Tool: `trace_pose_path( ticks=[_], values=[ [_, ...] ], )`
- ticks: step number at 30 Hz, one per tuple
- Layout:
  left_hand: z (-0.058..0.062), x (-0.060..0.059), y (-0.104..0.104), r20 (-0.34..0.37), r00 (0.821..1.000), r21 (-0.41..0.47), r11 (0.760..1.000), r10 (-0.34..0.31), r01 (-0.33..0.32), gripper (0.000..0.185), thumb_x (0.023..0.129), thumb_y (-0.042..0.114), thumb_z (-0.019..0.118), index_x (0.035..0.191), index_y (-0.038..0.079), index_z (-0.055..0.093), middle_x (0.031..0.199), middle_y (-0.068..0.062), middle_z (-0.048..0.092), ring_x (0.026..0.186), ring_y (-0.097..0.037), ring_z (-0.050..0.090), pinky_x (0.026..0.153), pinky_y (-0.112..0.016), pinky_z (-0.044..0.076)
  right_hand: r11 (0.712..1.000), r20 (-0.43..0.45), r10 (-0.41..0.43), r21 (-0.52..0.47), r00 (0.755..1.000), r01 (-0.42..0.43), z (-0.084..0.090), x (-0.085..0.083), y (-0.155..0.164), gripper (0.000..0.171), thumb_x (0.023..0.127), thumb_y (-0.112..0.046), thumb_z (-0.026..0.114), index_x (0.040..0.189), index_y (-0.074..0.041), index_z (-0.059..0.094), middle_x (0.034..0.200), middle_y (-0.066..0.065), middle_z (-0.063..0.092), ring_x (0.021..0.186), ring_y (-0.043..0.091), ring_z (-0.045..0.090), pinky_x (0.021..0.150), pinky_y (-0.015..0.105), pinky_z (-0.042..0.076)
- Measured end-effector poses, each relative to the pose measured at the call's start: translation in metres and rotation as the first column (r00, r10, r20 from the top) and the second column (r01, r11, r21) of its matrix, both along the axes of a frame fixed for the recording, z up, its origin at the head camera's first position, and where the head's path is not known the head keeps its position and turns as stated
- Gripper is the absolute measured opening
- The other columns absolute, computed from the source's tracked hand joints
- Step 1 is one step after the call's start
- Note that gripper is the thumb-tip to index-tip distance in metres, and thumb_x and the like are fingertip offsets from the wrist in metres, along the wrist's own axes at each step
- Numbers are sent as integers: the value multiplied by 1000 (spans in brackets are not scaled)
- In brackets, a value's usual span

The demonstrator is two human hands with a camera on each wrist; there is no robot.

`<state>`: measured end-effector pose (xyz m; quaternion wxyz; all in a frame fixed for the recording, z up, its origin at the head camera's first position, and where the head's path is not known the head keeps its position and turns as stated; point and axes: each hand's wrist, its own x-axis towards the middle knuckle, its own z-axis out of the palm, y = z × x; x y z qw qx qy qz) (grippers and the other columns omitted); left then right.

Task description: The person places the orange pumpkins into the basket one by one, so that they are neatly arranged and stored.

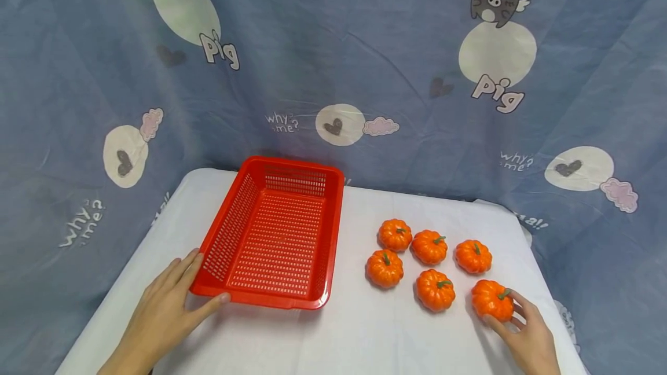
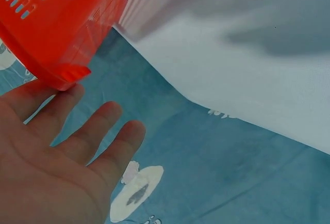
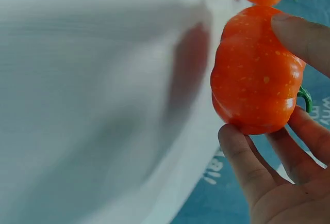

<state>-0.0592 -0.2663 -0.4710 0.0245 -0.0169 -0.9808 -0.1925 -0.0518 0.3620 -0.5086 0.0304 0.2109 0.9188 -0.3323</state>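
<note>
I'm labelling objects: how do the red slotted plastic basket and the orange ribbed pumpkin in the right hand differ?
The red slotted plastic basket is far larger than the orange ribbed pumpkin. The basket is rectangular; the pumpkin is round with a green stem. The left hand touches the basket; the right hand holds the pumpkin. Both look glossy.

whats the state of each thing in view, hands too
Red rectangular plastic basket: upright, empty
Left hand: fingers extended, touching basket's near-left corner
Right hand: gripping a pumpkin
Glossy orange ribbed pumpkin, green-stemmed: held; whether lifted, unclear
Five similar pumpkins: ungripped, on white cloth
Blue cartoon-printed fabric: hanging, wrinkled
</note>
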Motion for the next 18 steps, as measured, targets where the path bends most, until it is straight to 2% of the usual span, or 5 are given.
trace_pose_path(
  ticks=[5, 8, 11, 15, 18],
  values=[
    [1, 0, 0, 10, 1000, 0, 1000, 8, -8, 114, 81, 77, 64, 156, -2, 32, 158, -26, 34, 137, -54, 29, 105, -78, 24, 999, -122, 20, 48, 992, -14, 10, -1, -4, 88, 81, -19, 88, 149, 5, 38, 145, 30, 41, 129, 49, 46, 96, 49, 47],
    [1, 0, -1, 15, 1000, -2, 1000, 9, -9, 114, 81, 78, 63, 157, -2, 31, 158, -26, 33, 137, -55, 29, 105, -79, 24, 996, -196, 48, 80, 979, -33, 17, -2, -12, 87, 79, -21, 90, 148, 3, 42, 142, 28, 45, 126, 47, 49, 90, 41, 51],
    [1, 0, -1, 12, 1000, -4, 1000, 10, -10, 114, 81, 78, 63, 156, -2, 32, 157, -26, 34, 136, -55, 30, 105, -79, 24, 993, -264, 90, 95, 960, -67, 24, -6, -24, 88, 79, -28, 90, 148, 0, 44, 141, 24, 49, 124, 42, 52, 87, 18, 53],
    [0, 0, -1, -12, 1000, 0, 1000, 1, -1, 113, 81, 77, 65, 155, -3, 35, 156, -26, 36, 136, -54, 33, 104, -78, 26, 984, -368, 173, 96, 914, -148, 35, -15, -41, 85, 77, -27, 91, 146, -2, 48, 140, 19, 52, 123, 35, 53, 82, -6, 36],
    [0, -1, -1, -15, 1000, 2, 1000, -4, 4, 112, 81, 76, 65, 155, -3, 35, 156, -26, 36, 135, -54, 33, 104, -78, 27, 968, -423, 251, 104, 871, -229, 42, -24, -53, 82, 76, -21, 92, 143, -1, 50, 140, 18, 53, 123, 34, 53, 86, -6, 34]
  ],
)
